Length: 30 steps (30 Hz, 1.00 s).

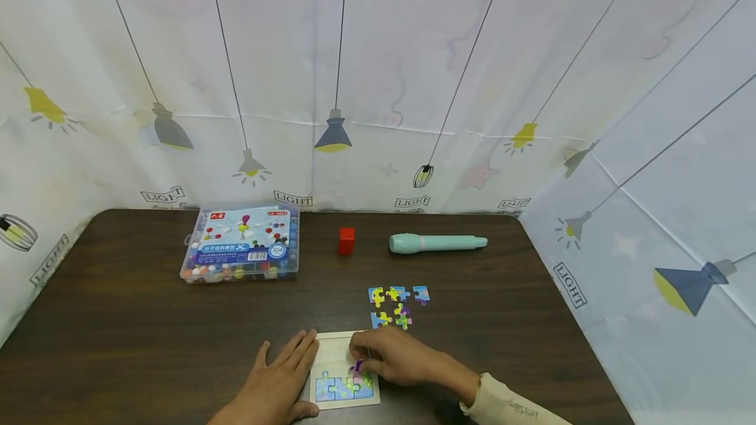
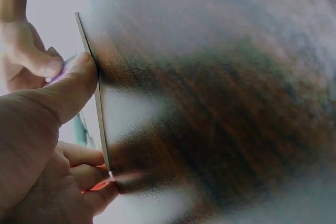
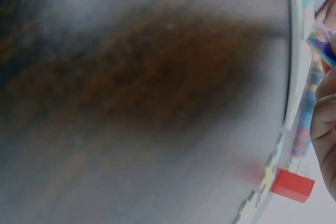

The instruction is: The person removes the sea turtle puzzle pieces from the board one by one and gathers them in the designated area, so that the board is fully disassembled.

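Note:
A small wooden puzzle tray [image 1: 332, 351] lies near the table's front edge, with joined blue pieces [image 1: 335, 388] along its lower part. My left hand [image 1: 273, 376] rests beside it, fingers extended, fingertips and thumb touching the left side of the tray. Over the tray's right half, my right hand [image 1: 398, 356] pinches a purple puzzle piece [image 1: 356, 367] between thumb and fingers, close above the joined pieces. The right wrist view shows this piece [image 3: 322, 49] tilted in the fingers. Part of the tray is hidden under the right hand.
Several loose puzzle pieces [image 1: 397, 295] lie just beyond the right hand. Farther back are a red block [image 1: 346, 241] and a mint-green stick-like object [image 1: 437, 243]. A clear plastic case [image 1: 241, 244] of colourful beads stands at back left. Printed curtains border the dark table [image 1: 136, 320].

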Tool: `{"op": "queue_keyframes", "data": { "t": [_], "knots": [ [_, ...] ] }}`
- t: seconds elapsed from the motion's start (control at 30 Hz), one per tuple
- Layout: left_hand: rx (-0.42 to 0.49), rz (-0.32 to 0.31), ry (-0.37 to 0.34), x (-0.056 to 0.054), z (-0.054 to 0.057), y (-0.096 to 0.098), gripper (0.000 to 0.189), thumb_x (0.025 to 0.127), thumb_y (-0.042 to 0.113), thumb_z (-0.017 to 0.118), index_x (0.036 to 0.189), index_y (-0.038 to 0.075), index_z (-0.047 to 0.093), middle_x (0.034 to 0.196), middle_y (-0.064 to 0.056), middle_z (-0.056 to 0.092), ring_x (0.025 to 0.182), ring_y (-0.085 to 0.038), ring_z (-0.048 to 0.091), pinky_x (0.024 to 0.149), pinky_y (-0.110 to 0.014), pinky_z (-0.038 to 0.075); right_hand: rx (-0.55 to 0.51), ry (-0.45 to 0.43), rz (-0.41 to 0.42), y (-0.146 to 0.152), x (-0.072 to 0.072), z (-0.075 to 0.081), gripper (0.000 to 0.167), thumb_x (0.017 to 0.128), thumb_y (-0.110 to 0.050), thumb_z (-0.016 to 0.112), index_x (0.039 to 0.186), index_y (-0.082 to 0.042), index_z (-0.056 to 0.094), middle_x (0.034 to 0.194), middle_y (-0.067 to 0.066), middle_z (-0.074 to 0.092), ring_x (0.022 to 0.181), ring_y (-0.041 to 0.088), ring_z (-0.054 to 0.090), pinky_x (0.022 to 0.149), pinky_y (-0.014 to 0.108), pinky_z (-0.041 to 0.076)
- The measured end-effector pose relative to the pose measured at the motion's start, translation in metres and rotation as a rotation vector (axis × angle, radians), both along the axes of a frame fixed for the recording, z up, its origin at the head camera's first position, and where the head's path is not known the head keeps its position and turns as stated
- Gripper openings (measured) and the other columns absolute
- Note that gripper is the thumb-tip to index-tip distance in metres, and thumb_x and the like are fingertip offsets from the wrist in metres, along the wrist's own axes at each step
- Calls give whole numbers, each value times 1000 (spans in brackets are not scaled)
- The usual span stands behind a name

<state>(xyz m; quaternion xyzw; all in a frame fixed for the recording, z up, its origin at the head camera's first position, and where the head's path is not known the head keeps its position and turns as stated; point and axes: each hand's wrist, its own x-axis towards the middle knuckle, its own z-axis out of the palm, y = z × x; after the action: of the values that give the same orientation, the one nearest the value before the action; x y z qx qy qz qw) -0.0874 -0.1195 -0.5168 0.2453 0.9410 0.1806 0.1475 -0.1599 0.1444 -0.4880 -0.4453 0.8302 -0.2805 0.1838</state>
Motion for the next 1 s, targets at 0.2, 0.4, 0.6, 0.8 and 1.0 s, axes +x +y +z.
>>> {"op": "queue_keyframes", "data": {
  "t": [0.2,0.4,0.6,0.8,1.0],
  "knots": [
    [15,-1,-21,-1,-1,2,99,86,55,74,159,1,34,167,-15,26,152,-36,25,107,-82,18,-87,-14,-143,32,-16,10,11,94,-10,74,97,-13,64,85,-12,62,75,-2,56,67,19,50],
    [17,-9,-6,0,-1,1,100,85,55,75,158,0,34,167,-16,26,152,-36,26,106,-82,19,-38,27,-240,90,-49,12,18,93,-4,74,86,-13,60,80,-8,61,71,3,56,63,24,48],
    [26,-14,2,1,-1,-1,99,86,54,75,158,0,34,167,-16,26,152,-36,27,105,-83,20,34,40,-215,112,-66,3,16,95,0,71,88,-10,60,79,-5,57,70,4,51,60,25,44],
    [26,-18,1,0,-4,-1,100,86,56,74,158,0,33,167,-15,26,152,-36,26,105,-83,19,124,134,-273,104,-63,2,12,92,-4,76,90,-11,66,87,-1,56,74,8,49,63,26,44],
    [22,-9,-1,0,-2,-1,101,84,55,76,158,0,33,167,-16,26,152,-36,27,105,-83,19,201,205,-305,99,-59,0,12,91,-6,77,93,-13,67,87,-4,57,74,7,50,62,27,45]
  ]
}}
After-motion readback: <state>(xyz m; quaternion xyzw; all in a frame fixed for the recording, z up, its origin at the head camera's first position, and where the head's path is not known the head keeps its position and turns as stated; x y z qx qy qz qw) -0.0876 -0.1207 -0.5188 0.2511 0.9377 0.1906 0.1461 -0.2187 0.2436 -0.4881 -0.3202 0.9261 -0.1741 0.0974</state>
